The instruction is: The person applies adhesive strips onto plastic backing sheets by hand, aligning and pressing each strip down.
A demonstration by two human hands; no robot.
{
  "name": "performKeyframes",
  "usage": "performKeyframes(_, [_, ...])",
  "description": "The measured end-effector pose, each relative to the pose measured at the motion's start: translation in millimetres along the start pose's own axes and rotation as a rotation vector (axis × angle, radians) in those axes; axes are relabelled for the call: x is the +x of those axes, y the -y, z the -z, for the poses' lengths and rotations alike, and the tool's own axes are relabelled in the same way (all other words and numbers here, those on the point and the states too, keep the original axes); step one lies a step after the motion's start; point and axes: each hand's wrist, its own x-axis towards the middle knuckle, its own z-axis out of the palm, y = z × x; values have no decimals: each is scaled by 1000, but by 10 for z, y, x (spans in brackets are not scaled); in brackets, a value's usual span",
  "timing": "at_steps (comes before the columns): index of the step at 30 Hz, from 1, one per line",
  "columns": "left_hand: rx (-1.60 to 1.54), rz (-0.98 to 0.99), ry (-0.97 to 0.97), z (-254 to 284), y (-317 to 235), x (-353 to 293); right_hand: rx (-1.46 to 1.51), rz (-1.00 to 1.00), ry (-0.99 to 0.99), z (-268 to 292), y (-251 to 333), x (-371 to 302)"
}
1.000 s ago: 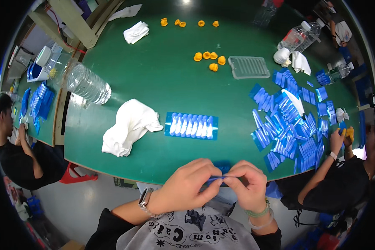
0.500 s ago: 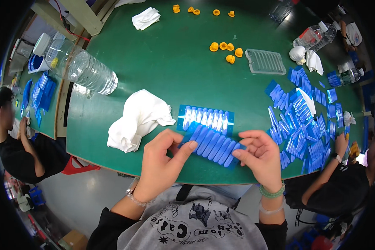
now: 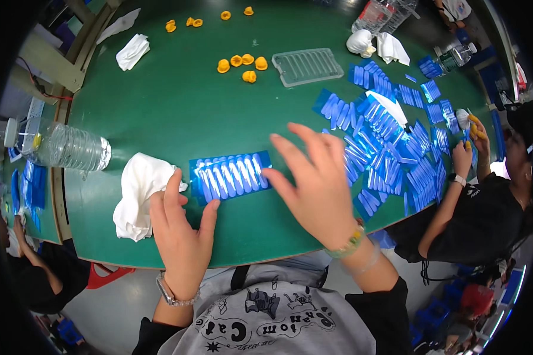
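A blue film sheet [image 3: 231, 176] with a row of long rounded blue strips lies flat on the green table, shiny with reflected light. Whether a second sheet lies under it I cannot tell. My left hand [image 3: 182, 236] is open at the sheet's lower left, its thumb tip by the near edge and its fingers beside a crumpled white cloth [image 3: 139, 198]. To the right, my right hand [image 3: 317, 189] is open with spread fingers, its thumb close to the sheet's right edge. Neither hand holds anything.
Many similar blue strip sheets [image 3: 391, 168] lie heaped at the right, near a co-worker's hands [image 3: 465, 148]. A clear ribbed tray [image 3: 308, 66] and several small yellow rubber pieces [image 3: 243, 60] stand farther back. A large water bottle [image 3: 65, 145] lies at the left.
Both hands have let go of the strip sheet they held over another one; a single sheet outline shows on the table now. The hands have moved apart, and the whole view has shifted.
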Motion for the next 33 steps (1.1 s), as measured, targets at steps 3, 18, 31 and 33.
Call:
performKeyframes(3, [-85, 53, 8, 13, -47, -41, -184, -82, 0, 317, -168, -358])
performKeyframes(18, [-228, -498, 349, -187, -756, 12, -287, -165, 297, 534, -133, -1044])
performKeyframes(31, [70, -571, 451, -207, -532, -51, -197, 18, 164, 302, 25, -1418])
performKeyframes(33, [64, -575, 487, -211, -514, -41, -214, 29, 138, 319, -16, -1477])
